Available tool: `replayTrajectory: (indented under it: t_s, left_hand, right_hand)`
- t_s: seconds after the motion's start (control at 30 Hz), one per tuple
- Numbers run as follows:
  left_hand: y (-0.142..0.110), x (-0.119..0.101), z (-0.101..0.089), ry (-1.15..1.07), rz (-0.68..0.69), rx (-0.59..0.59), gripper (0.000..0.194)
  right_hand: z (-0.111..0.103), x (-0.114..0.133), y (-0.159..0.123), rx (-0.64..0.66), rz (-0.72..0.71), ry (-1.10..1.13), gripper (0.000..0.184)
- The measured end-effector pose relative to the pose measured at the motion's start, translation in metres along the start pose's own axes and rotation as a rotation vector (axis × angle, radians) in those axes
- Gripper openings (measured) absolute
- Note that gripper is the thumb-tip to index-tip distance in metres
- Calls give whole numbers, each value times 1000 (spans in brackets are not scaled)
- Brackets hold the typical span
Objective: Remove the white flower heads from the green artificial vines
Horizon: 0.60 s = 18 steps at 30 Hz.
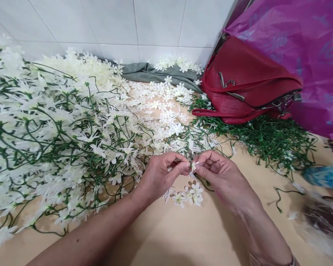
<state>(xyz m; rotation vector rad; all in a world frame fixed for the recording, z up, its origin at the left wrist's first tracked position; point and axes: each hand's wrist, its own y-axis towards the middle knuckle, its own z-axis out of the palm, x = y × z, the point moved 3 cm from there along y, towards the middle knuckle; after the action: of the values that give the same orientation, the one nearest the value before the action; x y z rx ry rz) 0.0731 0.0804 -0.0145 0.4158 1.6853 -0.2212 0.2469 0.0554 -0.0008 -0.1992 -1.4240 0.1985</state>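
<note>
Near the middle of the view, a small white artificial flower [194, 166] is pinched between my two hands. My left hand [163, 171] is closed, thumb and forefinger gripping the flower's green base. From the other side my right hand [220, 171] holds the petals between thumb and fingers. Just below them, several loose white blossoms [187, 195] lie on the tan table [166, 236]. Beyond my hands spreads a layer of loose white flower heads [169, 114]. A large heap of white flowers on green stems [72, 129] rises to the left.
At the back right a red handbag [246, 81] rests on a pile of green stems [272, 140]. Behind it hangs a purple plastic bag [316, 55]. A clear plastic bag [322, 221] and a blue-white item [324, 176] sit at the right edge. Grey cloth [144, 72] lies along the tiled wall [158, 26].
</note>
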Motion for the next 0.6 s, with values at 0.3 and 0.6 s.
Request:
replayTrajectory:
  t_s: [0.3, 0.6]
  left_hand:
    - [-1, 2, 0, 4, 17, -5, 16]
    - [0, -3, 2, -77, 9, -49, 16]
  right_hand:
    - [1, -3, 1, -33, 3, 23, 38]
    - [0, 2, 1, 15, -1, -33, 33]
